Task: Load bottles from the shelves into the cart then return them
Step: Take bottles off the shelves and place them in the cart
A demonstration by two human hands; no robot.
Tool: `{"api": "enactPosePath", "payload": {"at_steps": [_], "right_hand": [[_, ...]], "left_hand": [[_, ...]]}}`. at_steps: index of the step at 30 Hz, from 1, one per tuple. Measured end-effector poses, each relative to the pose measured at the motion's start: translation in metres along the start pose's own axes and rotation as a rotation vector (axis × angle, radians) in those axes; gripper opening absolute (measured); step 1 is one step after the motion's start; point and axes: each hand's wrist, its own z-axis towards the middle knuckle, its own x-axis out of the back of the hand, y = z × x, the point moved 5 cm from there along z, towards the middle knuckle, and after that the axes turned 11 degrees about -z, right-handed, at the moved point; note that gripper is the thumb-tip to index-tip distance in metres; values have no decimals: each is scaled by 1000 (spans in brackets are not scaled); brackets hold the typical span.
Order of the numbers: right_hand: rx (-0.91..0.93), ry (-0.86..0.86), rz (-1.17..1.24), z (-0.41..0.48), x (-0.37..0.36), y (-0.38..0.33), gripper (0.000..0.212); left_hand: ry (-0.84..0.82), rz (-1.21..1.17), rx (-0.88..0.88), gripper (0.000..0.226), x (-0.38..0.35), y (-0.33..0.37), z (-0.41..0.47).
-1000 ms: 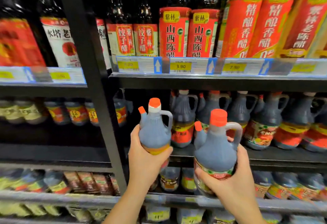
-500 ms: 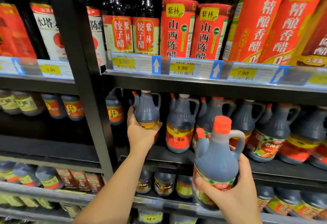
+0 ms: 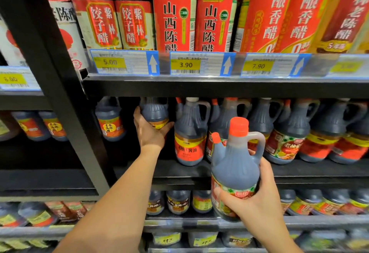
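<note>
While your left hand [image 3: 151, 132] reaches deep into the shelf [image 3: 175, 170], its thumb and fingers wrap the belly of the left jug [image 3: 154, 111], cupping it low so the weight sits in the palm. That jug is in the gap at the left end of the row [image 3: 289, 132], just beside the white-capped jug [image 3: 189, 132]. Your hand hides its base, so I cannot tell whether it is set down or held above the board. Going by the task, this looks like the return stage.

Your right hand [image 3: 257, 200] is clamped round the base of the right jug [image 3: 235, 164], which is upright, orange cap on top, out in front of the shelf lip and clear of the stock. That low grip leaves the handle free, which should suit a push inward.

Overhead, the left jug's cap is hidden behind the upper shelf [image 3: 219, 87] edge, so headroom is probably slim. To its left, dark space opens toward the post [image 3: 65, 96], with one small bottle [image 3: 109, 120] in it. To the right, the row stands shoulder to shoulder. You have no obvious slot there for the right jug, so you will likely need that left gap too.
</note>
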Motion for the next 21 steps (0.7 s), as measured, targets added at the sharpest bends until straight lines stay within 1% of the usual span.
{"api": "enactPosePath", "payload": {"at_steps": [2,4,6,7,8,10,12,14,16,18,21], "right_hand": [[2,-5,13,-1,-1,0,90],[4,-11,21,-1,-1,0,90],[8,-11,23,-2,-2,-2,89],[10,-7,22,-3,-2,-3,89],[10,-4,22,-3,-3,-4,88],[12,-5,22,-5,-4,-5,87],[20,-7,16,-6,-6,-7,86],[30,-7,11,-8,-8,-11,86],[37,-14,16,-9,-11,-16,88],[38,-20,26,-10,-17,-21,94],[51,-33,29,-10,-28,-32,100]], "left_hand": [[-2,-60,-3,97,-2,1,4],[15,21,9,91,-1,6,4],[-18,65,40,108,-2,10,2],[-33,141,50,114,-1,9,1],[-39,206,72,118,-1,10,0],[-50,232,151,124,3,11,-2],[-52,245,191,126,6,14,-8],[-48,222,161,122,13,23,-20],[-54,212,94,112,25,33,-38],[-76,191,57,100,39,43,-59],[-121,234,-35,85,61,63,-93]]}}
